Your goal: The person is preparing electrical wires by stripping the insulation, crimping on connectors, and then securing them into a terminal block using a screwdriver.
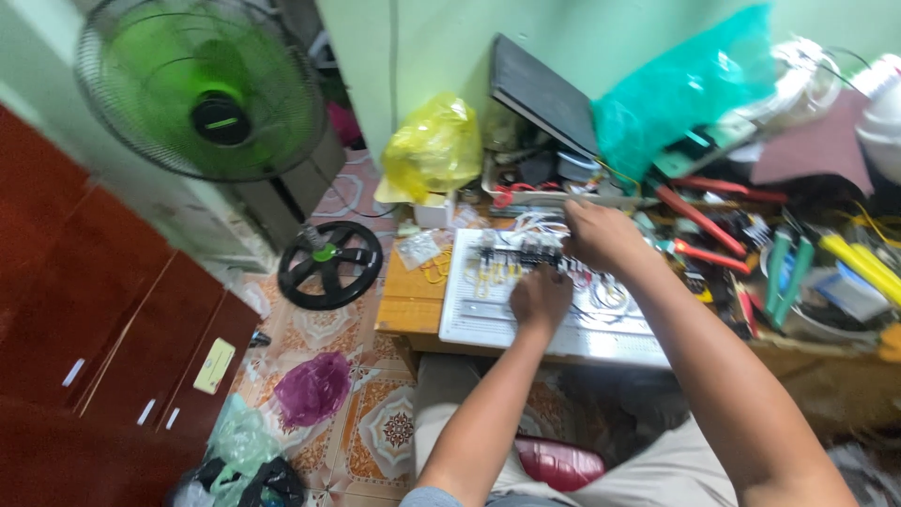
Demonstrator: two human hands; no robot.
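A white breadboard (488,319) lies on a low wooden table (408,305), with small black parts and yellow and white wires (507,258) plugged along its far side. My left hand (540,296) rests on the board, fingers curled onto it just below the black parts; whether it pinches something is hidden. My right hand (601,235) reaches over the board's far right part, fingers down among the wires. Both forearms stretch in from the lower right.
Red-handled pliers (699,221), green and yellow-handled tools (798,268) and clutter fill the table's right. A yellow bag (436,150), a teal bag (676,94) and a dark flat panel (540,94) stand behind. A green fan (202,89) and its black base (330,265) sit left, on the tiled floor.
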